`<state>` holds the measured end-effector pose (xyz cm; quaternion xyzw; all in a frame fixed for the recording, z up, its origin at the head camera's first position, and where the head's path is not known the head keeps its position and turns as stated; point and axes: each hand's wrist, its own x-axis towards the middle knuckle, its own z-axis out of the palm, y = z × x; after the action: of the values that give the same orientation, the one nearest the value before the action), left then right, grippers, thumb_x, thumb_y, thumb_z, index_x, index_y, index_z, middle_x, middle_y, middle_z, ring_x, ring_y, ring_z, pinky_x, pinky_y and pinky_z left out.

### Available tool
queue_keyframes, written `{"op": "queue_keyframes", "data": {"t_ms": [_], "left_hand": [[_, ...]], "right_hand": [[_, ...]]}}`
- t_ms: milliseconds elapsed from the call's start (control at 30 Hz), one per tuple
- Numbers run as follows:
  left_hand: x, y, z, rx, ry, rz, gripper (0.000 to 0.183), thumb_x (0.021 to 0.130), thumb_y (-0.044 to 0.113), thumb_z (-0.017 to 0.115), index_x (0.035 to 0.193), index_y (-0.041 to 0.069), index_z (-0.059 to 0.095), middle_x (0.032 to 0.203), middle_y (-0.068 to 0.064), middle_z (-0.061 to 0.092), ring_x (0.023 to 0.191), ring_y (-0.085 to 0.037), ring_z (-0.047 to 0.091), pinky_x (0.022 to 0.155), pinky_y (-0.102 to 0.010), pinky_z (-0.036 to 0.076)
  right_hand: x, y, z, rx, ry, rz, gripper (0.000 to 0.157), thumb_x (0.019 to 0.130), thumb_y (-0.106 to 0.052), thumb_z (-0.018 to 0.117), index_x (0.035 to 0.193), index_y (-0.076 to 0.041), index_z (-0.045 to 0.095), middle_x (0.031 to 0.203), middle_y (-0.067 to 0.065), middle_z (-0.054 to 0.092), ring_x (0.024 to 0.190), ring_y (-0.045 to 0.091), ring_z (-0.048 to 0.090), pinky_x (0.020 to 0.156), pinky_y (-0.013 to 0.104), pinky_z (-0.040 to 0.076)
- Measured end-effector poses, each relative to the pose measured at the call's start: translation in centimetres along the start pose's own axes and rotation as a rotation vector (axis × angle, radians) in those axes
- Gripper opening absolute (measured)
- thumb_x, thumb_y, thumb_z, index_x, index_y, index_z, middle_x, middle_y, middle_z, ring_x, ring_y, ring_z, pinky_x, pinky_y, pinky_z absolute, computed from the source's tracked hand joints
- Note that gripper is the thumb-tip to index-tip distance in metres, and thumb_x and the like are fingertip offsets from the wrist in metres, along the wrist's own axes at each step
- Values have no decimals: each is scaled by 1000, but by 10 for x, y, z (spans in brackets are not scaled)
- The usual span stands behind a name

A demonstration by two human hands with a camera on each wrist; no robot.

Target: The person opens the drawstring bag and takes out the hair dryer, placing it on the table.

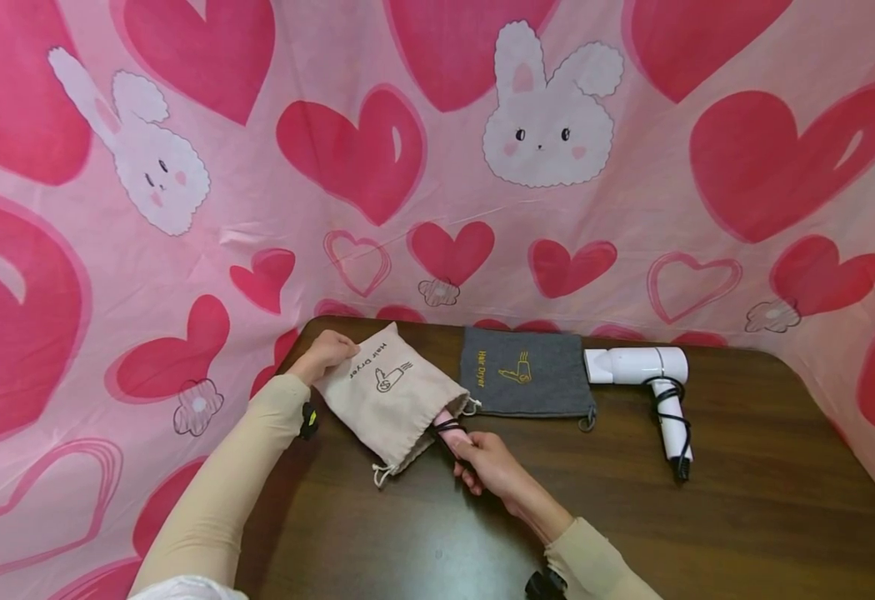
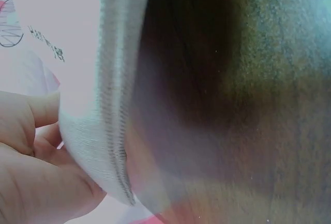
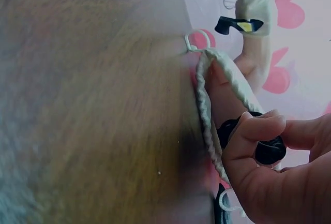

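Note:
A cream drawstring bag (image 1: pixel 385 375), printed "Hair Dryer", is tilted on the table with its mouth toward the front right. My left hand (image 1: pixel 325 354) pinches the bag's closed far-left corner; in the left wrist view the cloth (image 2: pixel 111 79) lies against its fingers. My right hand (image 1: pixel 490 467) grips the handle of a pink hair dryer (image 1: pixel 448 429) that sticks out of the bag's mouth. Black cord (image 3: pixel 269 150) is wound round that handle. The rest of the pink dryer is hidden inside the bag.
A flat grey drawstring bag (image 1: pixel 531 375) lies right of the cream one. Beside it is a white hair dryer (image 1: pixel 643 367) with black cord wrapped round its handle. The dark wooden table (image 1: pixel 767 500) meets a pink heart-patterned cloth (image 1: pixel 437 167) at its back and sides.

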<state>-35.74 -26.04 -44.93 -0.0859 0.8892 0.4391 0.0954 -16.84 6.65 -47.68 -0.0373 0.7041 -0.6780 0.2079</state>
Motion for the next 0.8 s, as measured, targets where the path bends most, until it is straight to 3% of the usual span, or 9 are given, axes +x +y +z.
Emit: {"op": "queue_keyframes", "data": {"t_ms": [500, 800], "left_hand": [[1, -5, -4, 86, 9, 61, 25, 103, 14, 67, 116, -6, 75, 122, -20, 66, 102, -27, 54, 81, -33, 45], [4, -7, -2, 100, -109, 207, 20, 106, 13, 64, 109, -3, 76, 105, -12, 65, 94, -23, 53, 78, -32, 43]], "right_hand": [[-6, -3, 0, 26, 17, 7, 24, 108, -16, 54, 103, 7, 57, 74, 5, 60, 53, 8, 47, 49, 22, 40], [2, -3, 5, 30, 45, -32, 21, 106, -11, 53, 103, 10, 56, 72, 5, 60, 51, 8, 48, 48, 21, 40]]}}
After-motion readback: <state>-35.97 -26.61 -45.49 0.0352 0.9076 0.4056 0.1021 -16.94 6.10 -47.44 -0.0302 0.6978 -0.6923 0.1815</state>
